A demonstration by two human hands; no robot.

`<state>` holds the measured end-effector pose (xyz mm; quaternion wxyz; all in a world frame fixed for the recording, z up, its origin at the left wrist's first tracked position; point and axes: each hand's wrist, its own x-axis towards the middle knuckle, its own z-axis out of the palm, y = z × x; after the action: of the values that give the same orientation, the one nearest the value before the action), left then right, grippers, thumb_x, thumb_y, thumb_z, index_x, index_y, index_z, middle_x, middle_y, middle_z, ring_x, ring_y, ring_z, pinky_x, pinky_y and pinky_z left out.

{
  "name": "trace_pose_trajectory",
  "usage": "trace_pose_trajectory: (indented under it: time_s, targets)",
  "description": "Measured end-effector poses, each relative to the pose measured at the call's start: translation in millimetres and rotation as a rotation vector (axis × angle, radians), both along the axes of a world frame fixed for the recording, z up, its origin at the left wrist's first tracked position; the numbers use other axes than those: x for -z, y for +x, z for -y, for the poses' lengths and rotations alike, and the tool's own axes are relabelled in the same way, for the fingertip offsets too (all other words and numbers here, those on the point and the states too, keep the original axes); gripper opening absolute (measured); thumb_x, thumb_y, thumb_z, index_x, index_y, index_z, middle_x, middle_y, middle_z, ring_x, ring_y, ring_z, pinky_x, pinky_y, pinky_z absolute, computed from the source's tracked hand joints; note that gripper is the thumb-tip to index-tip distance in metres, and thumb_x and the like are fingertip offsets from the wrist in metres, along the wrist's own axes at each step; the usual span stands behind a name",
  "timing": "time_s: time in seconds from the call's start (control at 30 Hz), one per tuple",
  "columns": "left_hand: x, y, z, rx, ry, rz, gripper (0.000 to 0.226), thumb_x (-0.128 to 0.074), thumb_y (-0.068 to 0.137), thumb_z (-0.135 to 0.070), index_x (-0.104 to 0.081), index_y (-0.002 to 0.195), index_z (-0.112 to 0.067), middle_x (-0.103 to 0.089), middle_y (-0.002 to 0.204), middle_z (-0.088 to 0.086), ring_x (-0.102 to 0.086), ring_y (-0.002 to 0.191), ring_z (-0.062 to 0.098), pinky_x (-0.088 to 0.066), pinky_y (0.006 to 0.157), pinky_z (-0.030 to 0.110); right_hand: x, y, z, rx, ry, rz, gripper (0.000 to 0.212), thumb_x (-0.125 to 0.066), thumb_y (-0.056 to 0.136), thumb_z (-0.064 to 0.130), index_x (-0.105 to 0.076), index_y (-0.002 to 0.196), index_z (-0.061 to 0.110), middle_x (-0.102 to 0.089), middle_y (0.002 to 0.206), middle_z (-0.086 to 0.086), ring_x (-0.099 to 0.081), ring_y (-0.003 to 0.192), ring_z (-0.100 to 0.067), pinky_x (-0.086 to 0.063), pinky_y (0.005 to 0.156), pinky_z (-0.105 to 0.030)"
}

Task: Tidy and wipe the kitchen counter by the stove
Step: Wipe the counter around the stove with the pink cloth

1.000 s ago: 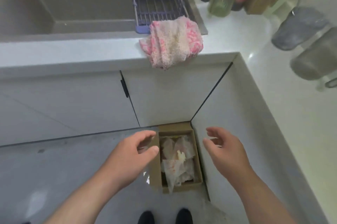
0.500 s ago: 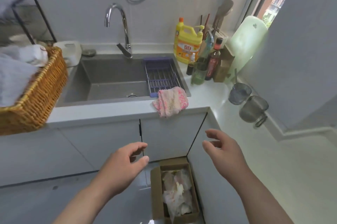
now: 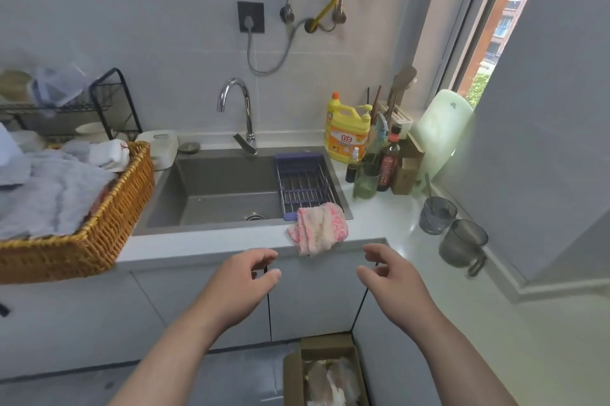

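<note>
On the near lip of the white counter, by the near right corner of the sink: a crumpled cloth. Fluffy, cream with pink blotches, bunched into loose folds. Draped with its near end over the counter's front edge and its far end against the purple drain rack set across the right side of the sink.

Just nearer, in front of the cabinet doors, two bare hands raised palm down. To the near left of the cloth, the left hand, fingers loosely curled, thumb and forefinger apart, grasping nothing. To the near right, the right hand, likewise relaxed and empty. Neither in contact with cloth or counter.

Farther out, a chrome faucet at the far rim of the sink. Right of it, a yellow detergent bottle, a dark sauce bottle and a green ribbed glass grouped in the far corner. Along the right run of counter, two grey mugs side by side. At left, a wicker basket full of pale folded towels. Down on the floor, near and right of centre, an open cardboard box with crumpled scraps inside.
</note>
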<state>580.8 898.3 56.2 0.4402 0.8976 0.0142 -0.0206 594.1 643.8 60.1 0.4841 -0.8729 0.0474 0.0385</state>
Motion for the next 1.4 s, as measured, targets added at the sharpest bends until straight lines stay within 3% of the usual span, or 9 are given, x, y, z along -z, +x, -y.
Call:
trace_pose_trajectory:
  time_s: [0.2,0.5,0.7,0.77,0.93,1.13,1.27,1.4]
  targets:
    - [4,38,26,0.027,0.051,-0.026,0.033,-0.064,0.091,-0.021,-0.062,0.124,-0.022,-0.061,0.116,-0.016,-0.056,0.111,-0.002,-0.041,0.097,0.015,6,36,23,-0.046,0.040,0.009,0.034,-0.062,0.090,0.020,-0.056,0.121,0.032,-0.060,0.104,0.016,-0.059,0.079,-0.003,-0.044,0.068,-0.010]
    - [5,97,52,-0.006,0.054,-0.013,0.025,-0.062,0.090,-0.021,-0.058,0.108,-0.039,-0.054,0.104,-0.033,-0.053,0.105,-0.010,-0.041,0.091,0.011,22,99,58,-0.070,0.073,-0.005,0.035,-0.064,0.089,0.019,-0.058,0.121,0.031,-0.061,0.107,0.009,-0.060,0.092,0.000,-0.040,0.069,-0.007]
    - [10,121,54,-0.041,0.019,-0.018,0.024,-0.063,0.090,-0.021,-0.059,0.107,-0.038,-0.059,0.108,-0.026,-0.055,0.108,-0.007,-0.042,0.094,0.013,34,126,57,-0.129,0.058,-0.046,0.034,-0.064,0.088,0.023,-0.056,0.116,0.038,-0.063,0.112,0.008,-0.060,0.096,0.004,-0.042,0.072,-0.009]
    - [9,132,53,-0.025,0.005,-0.024,0.023,-0.064,0.090,-0.023,-0.058,0.098,-0.044,-0.060,0.108,-0.029,-0.056,0.107,-0.009,-0.041,0.093,0.012,36,137,55,-0.132,0.033,-0.036,0.032,-0.064,0.087,0.023,-0.055,0.112,0.041,-0.064,0.111,0.009,-0.060,0.095,0.005,-0.040,0.075,-0.010]
    - [15,174,47,0.016,-0.039,-0.056,0.030,-0.064,0.089,-0.020,-0.058,0.084,-0.049,-0.062,0.088,-0.040,-0.056,0.094,-0.020,-0.044,0.088,0.014,41,164,47,-0.102,0.020,-0.057,0.030,-0.063,0.089,0.024,-0.054,0.112,0.041,-0.058,0.111,0.017,-0.062,0.089,0.000,-0.044,0.069,-0.009]
    - [37,245,22,0.107,-0.059,-0.095,0.033,-0.064,0.089,-0.016,-0.054,0.088,-0.047,-0.059,0.101,-0.028,-0.057,0.102,-0.008,-0.042,0.085,0.011,53,206,25,-0.031,-0.014,-0.126,0.030,-0.063,0.088,0.029,-0.053,0.115,0.039,-0.056,0.111,0.019,-0.059,0.097,-0.002,-0.048,0.078,-0.019]
    - [60,294,2,0.172,-0.017,-0.172,0.027,-0.066,0.087,-0.019,-0.056,0.098,-0.042,-0.062,0.106,-0.021,-0.059,0.107,0.004,-0.046,0.098,0.027,64,239,3,0.019,-0.055,-0.192,0.039,-0.064,0.087,0.031,-0.056,0.125,0.034,-0.056,0.110,0.021,-0.059,0.100,-0.001,-0.053,0.090,-0.033]
    - [85,335,-6,0.258,0.046,-0.216,0.028,-0.069,0.085,-0.022,-0.055,0.087,-0.046,-0.064,0.098,-0.023,-0.062,0.100,0.007,-0.048,0.094,0.032,77,264,-16,0.091,-0.062,-0.258,0.041,-0.065,0.088,0.030,-0.056,0.128,0.027,-0.057,0.111,0.017,-0.058,0.100,-0.002,-0.052,0.090,-0.029]
